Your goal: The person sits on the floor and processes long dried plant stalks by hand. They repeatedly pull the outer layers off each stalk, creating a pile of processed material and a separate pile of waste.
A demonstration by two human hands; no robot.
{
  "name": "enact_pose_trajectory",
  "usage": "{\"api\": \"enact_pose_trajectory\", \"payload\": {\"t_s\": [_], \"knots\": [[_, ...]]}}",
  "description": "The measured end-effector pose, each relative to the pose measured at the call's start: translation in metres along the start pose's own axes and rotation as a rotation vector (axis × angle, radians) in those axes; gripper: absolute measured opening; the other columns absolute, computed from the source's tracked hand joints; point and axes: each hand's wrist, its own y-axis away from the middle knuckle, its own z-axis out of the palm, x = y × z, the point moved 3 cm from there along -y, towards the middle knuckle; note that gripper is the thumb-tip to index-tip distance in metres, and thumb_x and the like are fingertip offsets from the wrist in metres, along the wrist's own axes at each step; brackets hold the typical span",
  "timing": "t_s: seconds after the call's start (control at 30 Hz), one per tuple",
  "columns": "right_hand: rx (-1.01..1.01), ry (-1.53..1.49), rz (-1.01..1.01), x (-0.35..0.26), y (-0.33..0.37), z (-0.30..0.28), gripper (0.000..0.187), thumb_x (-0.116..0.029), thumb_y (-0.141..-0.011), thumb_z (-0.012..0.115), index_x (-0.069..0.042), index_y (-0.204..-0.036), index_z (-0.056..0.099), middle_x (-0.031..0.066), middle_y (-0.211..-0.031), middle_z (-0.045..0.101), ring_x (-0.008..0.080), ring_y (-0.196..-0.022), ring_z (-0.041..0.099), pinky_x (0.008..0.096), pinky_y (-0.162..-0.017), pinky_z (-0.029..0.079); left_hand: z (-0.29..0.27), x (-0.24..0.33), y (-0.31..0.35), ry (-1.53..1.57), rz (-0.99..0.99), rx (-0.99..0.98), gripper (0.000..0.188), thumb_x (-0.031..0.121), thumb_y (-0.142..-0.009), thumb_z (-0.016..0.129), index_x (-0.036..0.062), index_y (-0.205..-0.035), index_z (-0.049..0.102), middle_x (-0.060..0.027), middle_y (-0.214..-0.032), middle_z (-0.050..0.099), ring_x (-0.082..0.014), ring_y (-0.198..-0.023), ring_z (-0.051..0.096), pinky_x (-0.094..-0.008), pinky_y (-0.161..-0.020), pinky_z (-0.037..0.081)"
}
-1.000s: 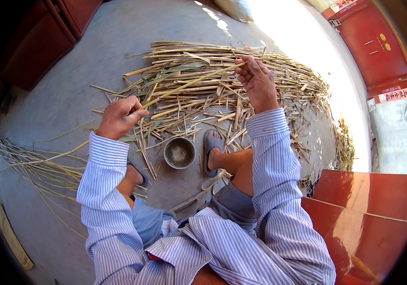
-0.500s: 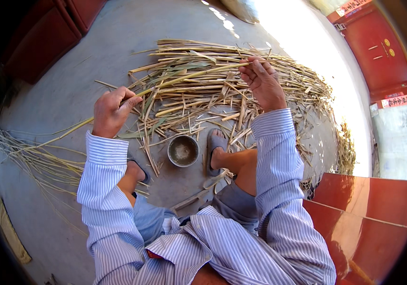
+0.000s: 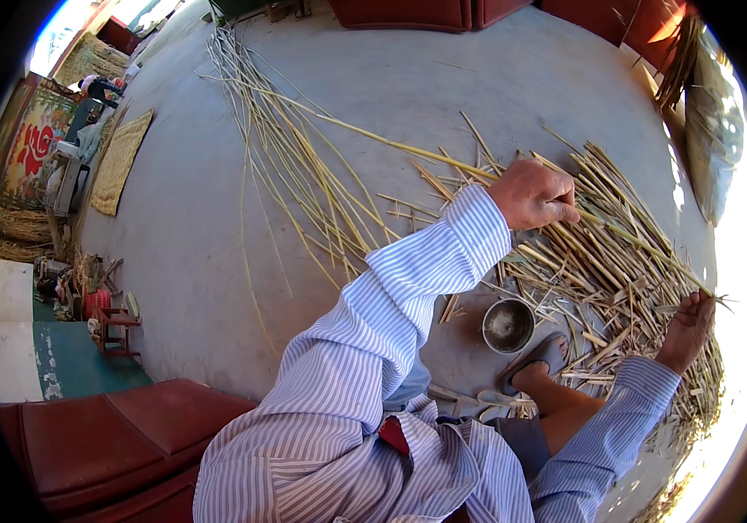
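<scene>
Holding one long pale stalk in my left hand, I had my fingers curled shut around it where it crossed the heap, its thin end running away over the concrete floor to my left. My right hand lay at the far edge of the heap of cut stalks, fingers bent into the loose ends; whether they pinched anything there I could not tell.

As I judged it, the work was partly done. A loose row of long stalks lay side by side on the bare floor, well apart from the heap, and that looked like the sorted lot. The heap itself was thick and tangled, with short broken bits scattered about its near edge, so much was left to go through.

A small metal bowl stood on the floor just beside my sandalled foot, near the heap's edge and close under my left forearm. A red bench was at my left side, with woven mats and clutter further off by the wall. My own left sleeve hid part of the floor, and the crossing stalks made it hard to pull one out clean.
</scene>
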Motion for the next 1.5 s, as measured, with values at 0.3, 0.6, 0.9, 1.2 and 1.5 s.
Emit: {"api": "enact_pose_trajectory", "payload": {"t_s": [0.3, 0.6, 0.9, 1.2, 1.5], "knots": [[-0.045, 0.161, -0.079, -0.022, 0.016, 0.033, 0.027, -0.021, -0.100, 0.051, -0.004, -0.118, 0.061, 0.0132, -0.115, 0.064, 0.0169, -0.096, 0.060, 0.0317, -0.087, 0.049, -0.026, 0.006, 0.003, 0.220, -0.230, -0.167, 0.023, 0.022, -0.075, 0.079, 0.0013, -0.076, 0.070, -0.0116, -0.072, 0.068, -0.0208, -0.065, 0.064, -0.0364, -0.059, 0.049], [-0.189, 0.086, 0.017, -0.001, 0.015, 0.065, 0.031, -0.014, -0.098, 0.053, 0.000, -0.125, 0.053, 0.0131, -0.103, 0.066, 0.0191, -0.091, 0.066, 0.0297, -0.081, 0.055, -0.024, -0.017, 0.010, 0.211, -0.412, -0.276, 0.020, 0.016, -0.083, 0.074, 0.0026, -0.075, 0.061, -0.0014, -0.066, 0.058, -0.0064, -0.060, 0.053, -0.0236, -0.055, 0.045], [-0.078, 0.155, 0.166, 0.002, 0.006, 0.041, 0.020, -0.020, -0.099, 0.053, -0.003, -0.104, 0.062, 0.0099, -0.097, 0.068, 0.0155, -0.083, 0.067, 0.0278, -0.074, 0.057, -0.031, -0.008, 0.013, 0.218, -0.553, -0.337, 0.022, 0.016, -0.081, 0.076, 0.0014, -0.075, 0.061, -0.0021, -0.063, 0.058, -0.0075, -0.058, 0.051, -0.0243, -0.052, 0.040], [-0.215, -0.293, 0.562, 0.018, 0.001, 0.035, 0.023, -0.022, -0.099, 0.050, -0.002, -0.099, 0.062, 0.0120, -0.097, 0.068, 0.0204, -0.082, 0.066, 0.0318, -0.069, 0.056, -0.057, -0.018, 0.026, 0.270, -0.587, -0.348, 0.023, 0.017, -0.079, 0.079, 0.0034, -0.074, 0.060, 0.0004, -0.060, 0.056, -0.0033, -0.052, 0.047, -0.0202, -0.045, 0.034], [-0.310, 0.266, 0.396, 0.039, 0.005, 0.038, 0.024, -0.023, -0.097, 0.055, -0.001, -0.097, 0.064, 0.0110, -0.089, 0.070, 0.0183, -0.076, 0.068, 0.0281, -0.066, 0.056, -0.060, -0.020, 0.026, 0.374, -0.505, -0.223, 0.024, 0.018, -0.080, 0.078, 0.0052, -0.075, 0.059, -0.0004, -0.061, 0.058, -0.0024, -0.052, 0.047, -0.0188, -0.044, 0.036]]}}
